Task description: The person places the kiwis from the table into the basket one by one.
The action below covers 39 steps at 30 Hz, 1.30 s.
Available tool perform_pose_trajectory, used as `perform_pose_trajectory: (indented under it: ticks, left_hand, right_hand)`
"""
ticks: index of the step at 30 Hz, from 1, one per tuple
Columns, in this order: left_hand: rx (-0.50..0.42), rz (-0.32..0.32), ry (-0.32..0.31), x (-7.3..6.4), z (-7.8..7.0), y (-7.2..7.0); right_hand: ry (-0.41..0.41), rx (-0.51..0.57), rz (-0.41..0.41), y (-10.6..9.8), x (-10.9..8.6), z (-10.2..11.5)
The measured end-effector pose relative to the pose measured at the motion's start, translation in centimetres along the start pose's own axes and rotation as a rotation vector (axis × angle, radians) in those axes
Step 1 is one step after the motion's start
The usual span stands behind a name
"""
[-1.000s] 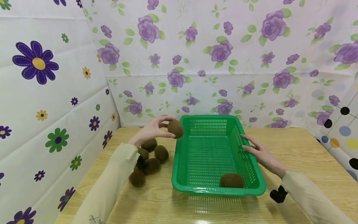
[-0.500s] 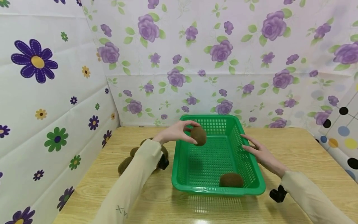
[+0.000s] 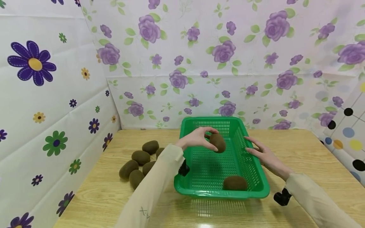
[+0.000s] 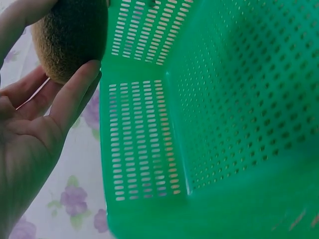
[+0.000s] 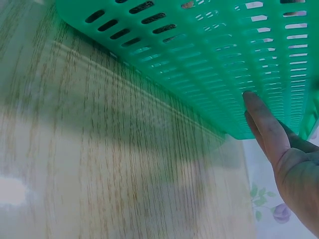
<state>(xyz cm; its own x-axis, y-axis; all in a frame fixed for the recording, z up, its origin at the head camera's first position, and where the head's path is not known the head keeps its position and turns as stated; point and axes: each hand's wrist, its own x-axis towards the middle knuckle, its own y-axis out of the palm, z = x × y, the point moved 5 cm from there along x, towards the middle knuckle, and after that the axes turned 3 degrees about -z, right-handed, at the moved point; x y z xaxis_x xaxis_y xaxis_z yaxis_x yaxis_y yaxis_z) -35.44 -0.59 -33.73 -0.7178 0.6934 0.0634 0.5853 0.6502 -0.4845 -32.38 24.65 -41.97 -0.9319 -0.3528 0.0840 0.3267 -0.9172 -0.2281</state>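
Note:
My left hand (image 3: 199,138) pinches a brown fuzzy kiwi (image 3: 217,142) between thumb and fingers, above the inside of a green plastic basket (image 3: 220,193). The left wrist view shows the held kiwi (image 4: 72,37) close up, its top cut off by the frame. Another kiwi (image 3: 235,183) lies in the basket at its near right. My right hand (image 3: 266,156) touches the basket's right rim with fairly straight fingers. From the right wrist, the hand (image 5: 294,159) appears beside the slotted outer wall. Several kiwis (image 3: 141,157) sit in a group left of the basket, partly hidden by my left sleeve.
The basket stands on a light wooden table (image 3: 94,190). A floral curtain (image 3: 182,63) hangs behind the table's far edge, and another patterned sheet (image 3: 54,104) borders the left. A dark wrist device (image 3: 283,197) sits below my right sleeve.
My left hand has carried the kiwi rightward and slightly down, from the basket's left rim to over its middle. More of the left-hand group shows. My right hand stays at the rim.

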Motion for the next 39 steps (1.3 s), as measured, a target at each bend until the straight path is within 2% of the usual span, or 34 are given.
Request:
perform_pose_trajectory:
  ticks: [8,19,24,33,39]
  left_hand:
    - [-0.047,-0.067,-0.014,1.2,1.1,1.6]
    - [-0.054,-0.11,-0.034,2.5,2.0,4.2]
    - [-0.025,-0.082,-0.056,2.9,2.8,5.5]
    - [0.16,-0.031,-0.056,3.0,3.6,7.2]
    - [0.218,0.008,-0.057,3.2,4.1,8.1]
  right_hand:
    - [0.002,0.004,0.0,-0.1,0.0,-0.3]
    - [-0.01,-0.031,-0.015,-0.3,0.2,-0.5]
    - [-0.001,-0.05,-0.015,-0.2,0.1,-0.4]
    - [0.002,-0.043,-0.014,-0.2,0.0,-0.3]
    - [0.002,-0.051,-0.028,-0.2,0.0,-0.3]
